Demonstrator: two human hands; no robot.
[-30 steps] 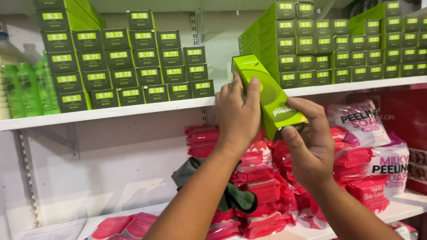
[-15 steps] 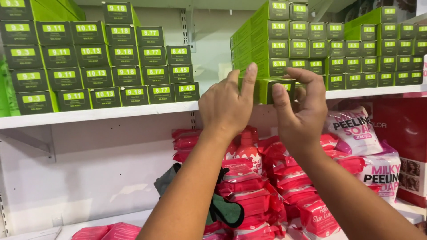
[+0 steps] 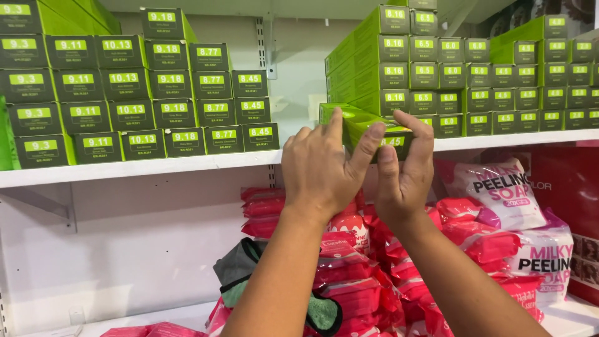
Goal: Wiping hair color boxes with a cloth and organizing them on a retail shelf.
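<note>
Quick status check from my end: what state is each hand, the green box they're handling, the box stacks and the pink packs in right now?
left hand: raised, fingers on the green box
right hand: raised, gripping the same box
green box: closed, lying flat at the upper shelf edge, held by both hands
green box stacks: stacked in tidy rows on the upper shelf
pink packs: sealed, piled loosely on the lower shelf
green cloth: crumpled beside the packs

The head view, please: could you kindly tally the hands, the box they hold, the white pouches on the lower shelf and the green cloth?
Hands: 2, left hand and right hand
Green box held by both: 1
White pouches: 2, upper pouch and lower pouch
Green cloth: 1
Total: 6
</note>
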